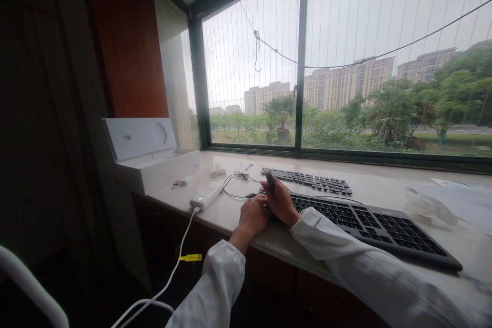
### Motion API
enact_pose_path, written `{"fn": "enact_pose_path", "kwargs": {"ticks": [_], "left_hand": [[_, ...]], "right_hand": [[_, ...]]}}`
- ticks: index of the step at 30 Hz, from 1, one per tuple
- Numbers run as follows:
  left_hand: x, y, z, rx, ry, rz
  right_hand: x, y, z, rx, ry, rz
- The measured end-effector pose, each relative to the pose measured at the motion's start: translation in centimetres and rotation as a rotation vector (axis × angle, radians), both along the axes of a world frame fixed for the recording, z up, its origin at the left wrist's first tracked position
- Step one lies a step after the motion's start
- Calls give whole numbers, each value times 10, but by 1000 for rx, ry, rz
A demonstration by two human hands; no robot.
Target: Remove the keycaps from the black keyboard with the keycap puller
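My right hand (282,202) is closed around a short dark handle (270,180) that sticks up past the thumb. Its lower end is hidden, so I cannot tell the kind of tool. Against it, at the left end of a black keyboard (369,236), rests my left hand (254,213) with its fingers curled. Whatever those fingers grip is out of sight. Many positions on the keyboard look bare of keycaps. Behind it, loose black keycaps (307,181) lie laid out in rows.
A white power strip (207,195) with a white cord (180,251) is left of my hands. Beyond it stands an open white box (165,168). A black cable (241,176) lies coiled nearby. Clear plastic (428,207) and white sheets (467,205) are at right, under the window.
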State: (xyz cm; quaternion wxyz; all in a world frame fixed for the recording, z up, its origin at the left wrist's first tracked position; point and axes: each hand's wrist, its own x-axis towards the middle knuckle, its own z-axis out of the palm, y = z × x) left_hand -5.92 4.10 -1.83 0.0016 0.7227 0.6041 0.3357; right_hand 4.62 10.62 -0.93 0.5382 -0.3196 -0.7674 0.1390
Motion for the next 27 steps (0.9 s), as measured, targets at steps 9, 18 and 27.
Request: {"fn": "enact_pose_path", "kwargs": {"ticks": [9, 18, 27], "left_hand": [[0, 1, -2, 8, 9, 3], [2, -1, 1, -7, 61, 45], [6, -4, 2, 30, 30, 35]], "right_hand": [[1, -1, 1, 29, -34, 7], [1, -4, -1, 96, -58, 16], [2, -8, 6, 114, 60, -77]]}}
